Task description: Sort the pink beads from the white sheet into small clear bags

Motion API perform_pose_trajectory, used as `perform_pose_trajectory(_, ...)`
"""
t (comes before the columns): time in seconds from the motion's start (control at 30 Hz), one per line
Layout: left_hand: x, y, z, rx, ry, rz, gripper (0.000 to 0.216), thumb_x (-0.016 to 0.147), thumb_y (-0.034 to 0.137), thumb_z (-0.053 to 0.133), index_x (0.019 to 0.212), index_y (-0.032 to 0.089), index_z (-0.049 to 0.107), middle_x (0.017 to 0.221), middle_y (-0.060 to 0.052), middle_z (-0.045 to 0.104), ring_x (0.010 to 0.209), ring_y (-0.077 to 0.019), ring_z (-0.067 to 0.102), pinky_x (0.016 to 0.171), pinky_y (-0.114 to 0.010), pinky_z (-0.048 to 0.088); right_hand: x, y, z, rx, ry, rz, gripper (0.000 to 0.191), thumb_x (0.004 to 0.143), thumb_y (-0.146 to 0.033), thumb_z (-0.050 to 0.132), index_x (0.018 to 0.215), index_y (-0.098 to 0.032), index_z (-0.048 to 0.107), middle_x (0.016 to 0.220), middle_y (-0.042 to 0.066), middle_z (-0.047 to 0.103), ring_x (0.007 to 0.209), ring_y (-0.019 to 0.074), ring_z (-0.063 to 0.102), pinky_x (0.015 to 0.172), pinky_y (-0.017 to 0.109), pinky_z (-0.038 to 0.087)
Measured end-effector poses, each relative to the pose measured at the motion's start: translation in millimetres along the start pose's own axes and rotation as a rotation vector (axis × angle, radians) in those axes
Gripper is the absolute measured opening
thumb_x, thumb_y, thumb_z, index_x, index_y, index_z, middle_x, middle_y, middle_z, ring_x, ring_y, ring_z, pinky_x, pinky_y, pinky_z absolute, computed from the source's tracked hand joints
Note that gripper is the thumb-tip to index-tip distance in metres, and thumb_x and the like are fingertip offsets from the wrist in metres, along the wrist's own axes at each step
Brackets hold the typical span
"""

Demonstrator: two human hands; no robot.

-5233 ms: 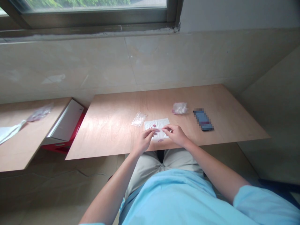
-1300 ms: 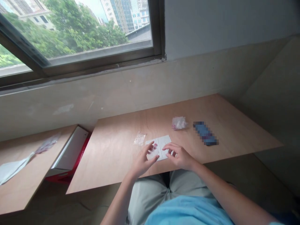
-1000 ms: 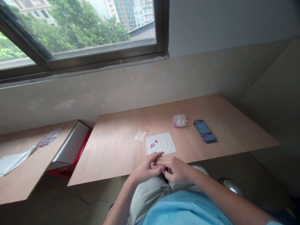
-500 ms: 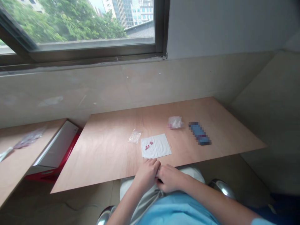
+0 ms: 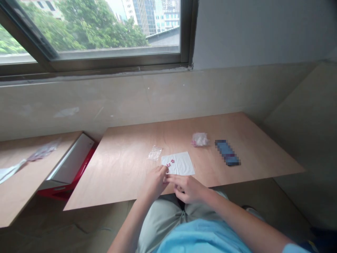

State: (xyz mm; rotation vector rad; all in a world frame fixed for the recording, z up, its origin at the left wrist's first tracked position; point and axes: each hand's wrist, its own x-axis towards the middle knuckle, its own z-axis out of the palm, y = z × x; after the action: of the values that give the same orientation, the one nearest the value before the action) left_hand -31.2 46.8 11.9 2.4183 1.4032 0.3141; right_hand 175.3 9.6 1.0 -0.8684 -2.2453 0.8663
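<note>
Right now our left hand [image 5: 154,183] and right hand [image 5: 188,188] are half-curled at the near edge of a white sheet [image 5: 183,164] bearing small red pieces [image 5: 170,162] on the plywood desk [image 5: 126,175], any grip unclear.

Entry: we read no legible text, label, brand, number or sign in this view. The white sheet [image 5: 179,163] bore only small red marks [image 5: 170,162], too small to make out as characters. The blue object [image 5: 226,152] was pixelated, so any marking on it was hidden. We found nothing readable on the two clear bags [image 5: 155,153] [image 5: 200,139] or the white box [image 5: 68,163].
</note>
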Motion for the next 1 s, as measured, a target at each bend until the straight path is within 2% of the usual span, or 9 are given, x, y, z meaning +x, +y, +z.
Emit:
perform_pose_trajectory(0.07,6,-13,-4,0.037,0.056,-0.112,0.017,0.080,0.010,0.056,0.094,0.021,0.054,0.090,-0.006,0.063,0.083,-0.0211,0.059,0.071,-0.029,0.039,9,14,1,0.000,0.105,0.045,0.051,0.089,-0.010,0.048,0.137,-0.025,0.055,0.138,0.007,0.060,0.118,0.0192,0.062,0.094,0.029,0.051)
perform_pose_trajectory(0.13,9,-23,-2,0.062,0.083,-0.197,0.015,0.081,0.012,0.056,0.093,0.021,0.055,0.089,-0.005,0.065,0.080,-0.0207,0.061,0.069,-0.028,0.038,18,30,4,-0.089,0.139,0.142,0.046,0.091,-0.012,0.050,0.134,-0.025,0.058,0.131,0.007,0.063,0.116,0.0204,0.063,0.096,0.031,0.051)
perform_pose_trajectory(0.27,8,-36,13,0.008,0.099,-0.222,0.008,0.087,0.020,0.055,0.094,0.021,0.058,0.091,-0.005,0.068,0.079,-0.0194,0.062,0.067,-0.027,0.038,33,55,15,-0.335,0.018,0.336,0.048,0.092,-0.021,0.055,0.140,-0.026,0.054,0.126,0.010,0.062,0.105,0.0233,0.066,0.090,0.032,0.053)
perform_pose_trajectory(0.4,8,-44,26,-0.072,0.078,-0.225,0.008,0.089,0.022,0.055,0.095,0.021,0.059,0.093,-0.005,0.069,0.080,-0.0189,0.064,0.068,-0.027,0.039,33,64,21,-0.416,-0.023,0.353,0.047,0.094,-0.024,0.056,0.141,-0.028,0.053,0.127,0.009,0.059,0.101,0.0218,0.066,0.086,0.029,0.052)
perform_pose_trajectory(0.57,12,-45,30,-0.104,0.046,-0.244,0.007,0.088,0.021,0.055,0.093,0.020,0.059,0.092,-0.006,0.069,0.080,-0.0194,0.064,0.067,-0.026,0.039,31,68,24,-0.392,0.032,0.371,0.029,0.097,-0.023,0.053,0.125,-0.021,0.061,0.123,0.009,0.059,0.101,0.0194,0.065,0.088,0.028,0.052)
perform_pose_trajectory(0.67,12,-42,33,-0.112,0.030,-0.244,0.005,0.087,0.021,0.055,0.090,0.019,0.058,0.088,-0.006,0.068,0.078,-0.0200,0.064,0.065,-0.027,0.037,33,69,25,-0.392,-0.001,0.382,0.025,0.099,-0.028,0.054,0.122,-0.022,0.063,0.119,0.008,0.061,0.100,0.0193,0.065,0.087,0.027,0.051)
perform_pose_trajectory(0.83,10,-43,41,-0.163,0.055,-0.250,0.006,0.086,0.024,0.055,0.088,0.019,0.059,0.083,-0.006,0.067,0.076,-0.0207,0.064,0.066,-0.027,0.037,32,72,26,-0.386,-0.024,0.416,0.016,0.100,-0.026,0.053,0.103,-0.020,0.068,0.111,0.008,0.064,0.094,0.0183,0.066,0.082,0.026,0.050)
perform_pose_trajectory(0.9,9,-44,41,-0.203,0.073,-0.249,0.010,0.086,0.024,0.056,0.093,0.019,0.060,0.085,-0.006,0.068,0.077,-0.0209,0.064,0.066,-0.028,0.038,32,73,23,-0.321,0.043,0.421,0.014,0.098,-0.027,0.056,0.097,-0.019,0.068,0.105,0.008,0.066,0.092,0.0185,0.066,0.081,0.027,0.049)
perform_pose_trajectory(1.0,9,-43,38,-0.263,0.111,-0.232,0.019,0.085,0.024,0.056,0.102,0.020,0.062,0.088,-0.005,0.069,0.078,-0.0212,0.064,0.068,-0.028,0.040,40,69,18,-0.097,0.226,0.422,0.017,0.097,-0.031,0.056,0.090,-0.018,0.067,0.092,0.006,0.069,0.082,0.0179,0.066,0.075,0.027,0.049)
